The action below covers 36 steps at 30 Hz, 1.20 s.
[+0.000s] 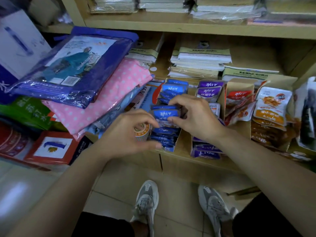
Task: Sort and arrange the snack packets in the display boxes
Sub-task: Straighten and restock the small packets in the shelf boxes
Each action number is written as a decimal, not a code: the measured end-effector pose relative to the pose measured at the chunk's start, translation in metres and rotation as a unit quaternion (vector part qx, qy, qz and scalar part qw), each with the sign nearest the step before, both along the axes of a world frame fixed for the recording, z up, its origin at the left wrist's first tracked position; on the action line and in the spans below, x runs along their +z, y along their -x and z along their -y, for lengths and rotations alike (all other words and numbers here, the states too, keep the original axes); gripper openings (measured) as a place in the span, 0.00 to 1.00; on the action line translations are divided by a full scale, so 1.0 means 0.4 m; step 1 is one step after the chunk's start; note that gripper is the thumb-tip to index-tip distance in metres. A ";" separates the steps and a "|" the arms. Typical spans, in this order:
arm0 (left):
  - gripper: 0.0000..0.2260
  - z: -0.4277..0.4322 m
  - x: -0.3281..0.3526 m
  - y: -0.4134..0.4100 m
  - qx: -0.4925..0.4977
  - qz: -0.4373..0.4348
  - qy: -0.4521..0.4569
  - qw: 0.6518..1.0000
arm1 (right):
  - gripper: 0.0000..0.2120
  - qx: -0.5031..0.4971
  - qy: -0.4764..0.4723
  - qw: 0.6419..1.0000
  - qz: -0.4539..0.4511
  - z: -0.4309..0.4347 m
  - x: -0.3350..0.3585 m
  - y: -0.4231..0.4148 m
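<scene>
Currently our left grip [130,132] and right grip [193,117] both pinch one blue packet [166,115]; tugging unevenly could topple its row [164,136].

A wooden shelf [256,55] is carrying cardboard display boxes [222,101] of snack packets [270,106], notebook stacks [200,65] lying behind, bagged clothing [109,100] alongside.

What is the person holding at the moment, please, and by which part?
A small stack of blue packets: the left hand pinches its left edge, the right hand its right edge.
</scene>
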State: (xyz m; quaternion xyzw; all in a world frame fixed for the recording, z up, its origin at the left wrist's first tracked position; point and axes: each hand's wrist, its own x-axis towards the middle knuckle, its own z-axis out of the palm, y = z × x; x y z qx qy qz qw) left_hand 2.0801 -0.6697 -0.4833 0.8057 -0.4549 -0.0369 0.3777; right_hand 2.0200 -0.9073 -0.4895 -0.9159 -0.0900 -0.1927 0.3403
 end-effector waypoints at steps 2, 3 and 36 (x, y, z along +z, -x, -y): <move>0.23 -0.001 -0.027 -0.002 -0.025 0.052 -0.062 0.996 | 0.17 0.000 0.000 1.000 0.017 -0.001 -0.003 0.001; 0.21 0.003 -0.039 -0.007 -0.020 0.055 -0.070 0.996 | 0.16 -0.001 0.000 1.000 0.026 -0.002 -0.004 0.001; 0.22 0.069 -0.128 -0.052 0.036 0.181 -0.154 0.971 | 0.10 -0.065 0.054 0.986 0.144 0.020 -0.002 0.000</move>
